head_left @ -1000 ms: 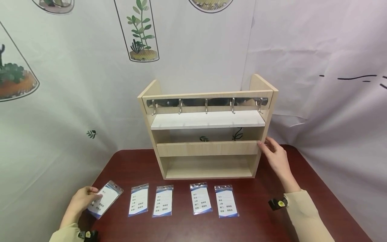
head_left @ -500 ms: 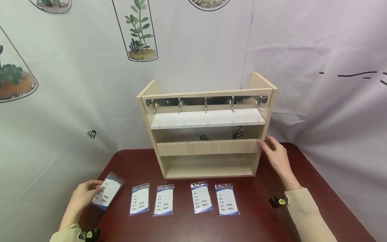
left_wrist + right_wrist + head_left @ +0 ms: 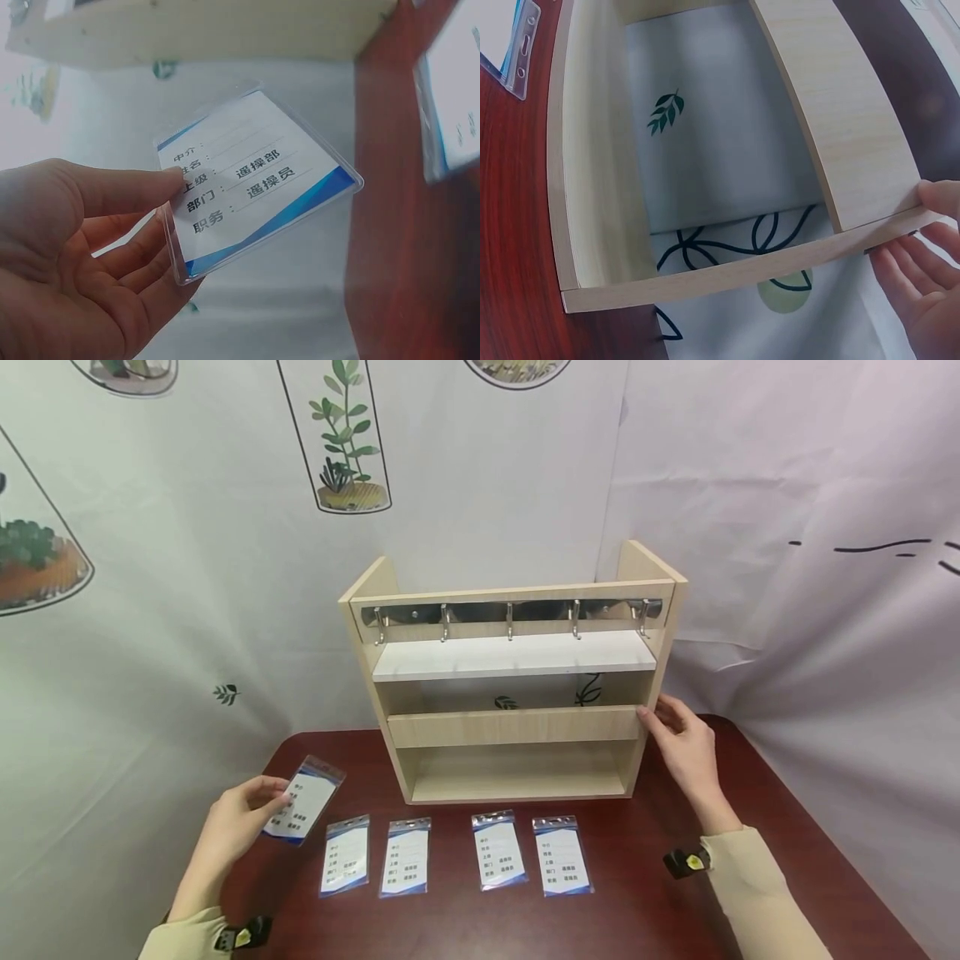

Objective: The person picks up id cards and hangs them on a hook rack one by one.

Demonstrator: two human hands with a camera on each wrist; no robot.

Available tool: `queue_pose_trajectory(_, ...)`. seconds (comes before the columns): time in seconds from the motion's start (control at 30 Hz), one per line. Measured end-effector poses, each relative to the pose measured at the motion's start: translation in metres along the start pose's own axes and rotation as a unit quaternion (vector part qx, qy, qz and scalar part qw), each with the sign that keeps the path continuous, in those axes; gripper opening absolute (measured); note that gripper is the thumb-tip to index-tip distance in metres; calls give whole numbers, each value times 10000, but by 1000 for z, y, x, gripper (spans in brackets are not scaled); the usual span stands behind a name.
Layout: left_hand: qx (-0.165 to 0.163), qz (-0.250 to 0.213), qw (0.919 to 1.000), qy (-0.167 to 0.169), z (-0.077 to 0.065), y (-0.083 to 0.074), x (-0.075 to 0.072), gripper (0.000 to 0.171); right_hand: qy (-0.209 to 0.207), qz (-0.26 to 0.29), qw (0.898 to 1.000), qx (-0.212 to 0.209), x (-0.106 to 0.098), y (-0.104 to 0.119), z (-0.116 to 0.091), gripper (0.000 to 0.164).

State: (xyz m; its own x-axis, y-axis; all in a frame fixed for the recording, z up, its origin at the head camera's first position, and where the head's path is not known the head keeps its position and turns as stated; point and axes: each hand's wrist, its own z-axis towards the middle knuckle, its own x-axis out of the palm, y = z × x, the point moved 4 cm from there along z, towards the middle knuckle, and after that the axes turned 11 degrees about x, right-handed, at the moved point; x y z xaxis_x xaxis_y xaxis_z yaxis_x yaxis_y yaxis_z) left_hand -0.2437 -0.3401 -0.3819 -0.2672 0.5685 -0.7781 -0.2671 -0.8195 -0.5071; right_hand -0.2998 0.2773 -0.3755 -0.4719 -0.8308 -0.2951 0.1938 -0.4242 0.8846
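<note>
My left hand (image 3: pixel 243 817) pinches a badge in a clear plastic sleeve (image 3: pixel 303 800) by its left edge, tilted and raised above the table's left side. In the left wrist view the thumb lies on the front of the badge (image 3: pixel 247 184), fingers behind it. My right hand (image 3: pixel 684 745) grips the right side panel of a light wooden rack (image 3: pixel 513 727), its thumb on the front, as the right wrist view also shows. Several metal hooks (image 3: pixel 510 621) line the rack's top bar; none carries anything.
Several more badges lie in a row in front of the rack, among them a left one (image 3: pixel 345 857) and a right one (image 3: pixel 562 857). The dark red table (image 3: pixel 465 927) has rounded back corners. A white printed curtain (image 3: pixel 495 485) hangs behind.
My left hand has lifted the badge off the table's left side and carried it up and right, toward the rack. The right hand stays on the rack.
</note>
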Motion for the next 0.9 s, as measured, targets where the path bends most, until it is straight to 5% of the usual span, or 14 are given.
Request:
queue_pose_trajectory(0.4, 478, -316, 9982, -181, 11, -58, 12, 20, -519, 577, 9967, -254, 3, 5, -3, 35)
queue_pose_trajectory(0.67, 572, -613, 9962, -247, 21, -73, 29, 18, -501, 598, 9967, -230, 2, 9, -2, 35)
queue_pose_trajectory(0.9, 676, -978, 9926, -256, 31, -86, 49, 15, -437, 561, 9972, -251, -1, 38, -18, 32)
